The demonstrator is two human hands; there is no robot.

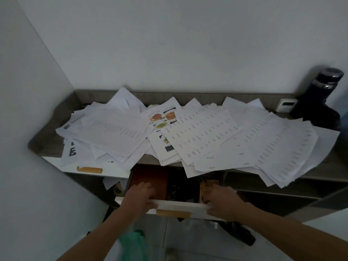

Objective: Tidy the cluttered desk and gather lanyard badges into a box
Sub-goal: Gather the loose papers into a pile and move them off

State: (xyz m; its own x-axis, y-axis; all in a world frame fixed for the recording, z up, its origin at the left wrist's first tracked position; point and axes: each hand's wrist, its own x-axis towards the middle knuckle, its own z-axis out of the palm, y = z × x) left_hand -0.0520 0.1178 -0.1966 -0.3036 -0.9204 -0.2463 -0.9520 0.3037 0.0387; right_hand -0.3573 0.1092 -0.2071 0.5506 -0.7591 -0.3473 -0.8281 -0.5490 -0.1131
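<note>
At six o'clock in my view, below the desk (49, 136), a drawer stands pulled out, and both my hands are on its white front (180, 206). My left hand (139, 195) reaches over the front's left end. Its fingers are stretched out and loose, lying on a flat reddish-brown thing (148, 176) inside, and the thumb lies along the top edge of the front. My right hand (222, 202) grips the right end of the front, fingers curled over the top edge and thumb pressed to the outer face. A wooden handle (173, 213) sits on the front between my two hands, touched by neither.

Just at twelve o'clock from my right fingers a tan thing (206, 186) stands in the drawer. The rest of what lies in there is too dark for me to tell apart.

Loose papers (207, 136) cover the desk from nine o'clock to three o'clock, overlapping and hanging over the near edge above the drawer. One sheet with food pictures (163, 117) lies near the middle, partly under a sheet of small printed rows.

At two o'clock a dark bottle (322, 91) stands against the wall, with a white wall plate (286, 104) just to its left. At eight o'clock a second wooden handle (89, 169) shows on a white drawer front beneath the paper edges.

Something green (131, 243) blurs by my left forearm.
</note>
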